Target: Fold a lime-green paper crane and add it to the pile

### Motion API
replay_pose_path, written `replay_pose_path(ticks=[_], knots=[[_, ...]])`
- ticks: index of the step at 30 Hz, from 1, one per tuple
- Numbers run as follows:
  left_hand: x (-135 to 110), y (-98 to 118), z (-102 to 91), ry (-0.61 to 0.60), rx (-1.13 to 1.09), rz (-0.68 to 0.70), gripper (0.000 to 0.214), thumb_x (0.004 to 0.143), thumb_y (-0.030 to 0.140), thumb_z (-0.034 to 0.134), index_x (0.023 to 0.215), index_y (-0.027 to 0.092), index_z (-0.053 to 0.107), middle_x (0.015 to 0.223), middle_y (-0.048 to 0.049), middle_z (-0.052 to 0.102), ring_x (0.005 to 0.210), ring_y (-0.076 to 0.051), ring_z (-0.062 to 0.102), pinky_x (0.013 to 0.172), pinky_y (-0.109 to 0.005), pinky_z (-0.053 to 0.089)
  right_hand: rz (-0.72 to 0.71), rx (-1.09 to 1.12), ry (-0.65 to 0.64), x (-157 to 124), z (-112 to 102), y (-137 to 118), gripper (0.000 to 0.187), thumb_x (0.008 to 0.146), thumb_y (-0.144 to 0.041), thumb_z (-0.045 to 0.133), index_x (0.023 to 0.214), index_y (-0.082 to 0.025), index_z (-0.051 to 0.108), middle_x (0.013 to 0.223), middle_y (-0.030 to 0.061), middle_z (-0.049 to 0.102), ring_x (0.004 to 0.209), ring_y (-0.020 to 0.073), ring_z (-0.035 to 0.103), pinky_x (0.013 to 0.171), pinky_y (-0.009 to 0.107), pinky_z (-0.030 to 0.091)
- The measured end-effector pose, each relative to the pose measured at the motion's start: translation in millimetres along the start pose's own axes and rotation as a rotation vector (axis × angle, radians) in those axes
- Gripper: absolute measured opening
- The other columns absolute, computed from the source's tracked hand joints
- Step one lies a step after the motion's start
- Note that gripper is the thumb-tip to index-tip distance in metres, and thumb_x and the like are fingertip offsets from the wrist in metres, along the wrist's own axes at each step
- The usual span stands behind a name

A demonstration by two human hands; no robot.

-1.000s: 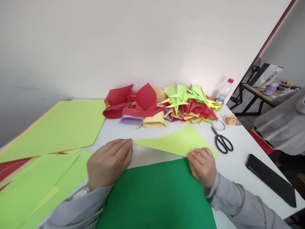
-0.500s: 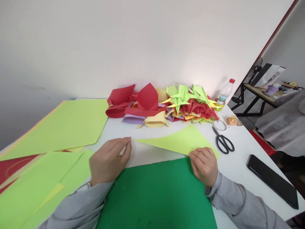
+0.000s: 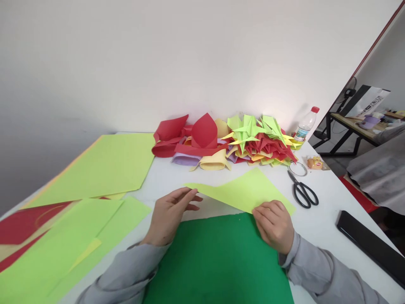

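A light green sheet of paper (image 3: 240, 190), with one pointed end to the left, is held up over the far edge of a dark green mat (image 3: 218, 261). At its left end my left hand (image 3: 172, 213) has the paper between thumb and fingers, the thumb on top and the other fingertips partly beneath. My right hand (image 3: 274, 223) pinches the near edge of the same sheet, its fingers curled together. Between the two hands the paper bows slightly.
Large light green sheets (image 3: 104, 164) lie at left, with red paper (image 3: 38, 221) among them. Folded red hats (image 3: 205, 131) and paper stars (image 3: 248, 131) are heaped by the wall. Scissors (image 3: 302, 190), a bottle (image 3: 306, 124), a wrapped snack (image 3: 314, 163) and a black case (image 3: 370, 245) stand or lie right.
My left hand has moved right and now grips the paper's left end, where it was just short of it before. My right hand keeps its pinch. The whole view has shifted slightly.
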State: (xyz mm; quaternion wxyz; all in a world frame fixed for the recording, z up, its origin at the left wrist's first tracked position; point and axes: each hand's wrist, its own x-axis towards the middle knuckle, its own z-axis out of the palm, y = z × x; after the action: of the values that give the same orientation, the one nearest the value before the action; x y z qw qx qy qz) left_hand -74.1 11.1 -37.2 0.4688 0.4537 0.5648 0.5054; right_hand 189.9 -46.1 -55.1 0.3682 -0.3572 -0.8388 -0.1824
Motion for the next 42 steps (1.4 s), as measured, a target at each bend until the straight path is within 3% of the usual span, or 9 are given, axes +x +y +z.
replay_pose_path(ticks=[9, 16, 21, 32, 42], knots=[[1, -1, 2.5, 0.021, -0.161, -0.030, 0.037, 0.053, 0.045, 0.081, 0.070, 0.014, 0.071, 0.076, -0.0089, 0.072, 0.074, -0.027, 0.069, 0.069, -0.044, 0.063, -0.075, 0.025, -0.070, -3, 5, -1, 0.015, 0.086, -0.007, 0.054, 0.095, -0.013, 0.065, 0.079, 0.0076, 0.070, 0.080, 0.0182, 0.061, 0.067, 0.033, 0.048], [-2, -1, 5.5, 0.009, -0.255, -0.072, 0.042, 0.057, 0.045, 0.080, 0.084, 0.013, 0.073, 0.095, -0.0108, 0.074, 0.088, -0.028, 0.069, 0.085, -0.050, 0.058, -0.123, 0.062, -0.103, -4, 7, -2, 0.016, 0.089, -0.009, 0.050, 0.094, -0.011, 0.066, 0.083, 0.0091, 0.070, 0.083, 0.0189, 0.060, 0.068, 0.034, 0.048], [-4, 2, 7.9, -0.052, -0.219, -0.003, 0.039, 0.061, 0.046, 0.078, 0.082, 0.014, 0.073, 0.096, -0.0094, 0.074, 0.091, -0.029, 0.068, 0.090, -0.051, 0.056, -0.163, 0.075, -0.147, -6, 9, -2, 0.017, 0.090, -0.011, 0.049, 0.093, -0.012, 0.065, 0.085, 0.0091, 0.069, 0.084, 0.0182, 0.060, 0.068, 0.033, 0.047], [-9, -1, 6.7, -0.149, -0.236, 0.059, 0.029, 0.065, 0.043, 0.077, 0.082, 0.019, 0.075, 0.092, -0.0063, 0.075, 0.088, -0.028, 0.069, 0.091, -0.051, 0.055, -0.107, 0.130, -0.187, -6, 10, -1, 0.015, 0.089, -0.011, 0.049, 0.092, -0.012, 0.064, 0.088, 0.0082, 0.070, 0.086, 0.0193, 0.059, 0.071, 0.035, 0.047], [-13, 4, 8.8, -0.107, -0.254, 0.064, 0.033, 0.065, 0.048, 0.076, 0.077, 0.017, 0.076, 0.088, -0.0071, 0.075, 0.082, -0.027, 0.069, 0.086, -0.050, 0.058, -0.091, 0.114, -0.170, -4, 8, -2, 0.013, 0.089, -0.011, 0.051, 0.090, -0.012, 0.064, 0.079, 0.0073, 0.069, 0.073, 0.0166, 0.057, 0.064, 0.033, 0.044]])
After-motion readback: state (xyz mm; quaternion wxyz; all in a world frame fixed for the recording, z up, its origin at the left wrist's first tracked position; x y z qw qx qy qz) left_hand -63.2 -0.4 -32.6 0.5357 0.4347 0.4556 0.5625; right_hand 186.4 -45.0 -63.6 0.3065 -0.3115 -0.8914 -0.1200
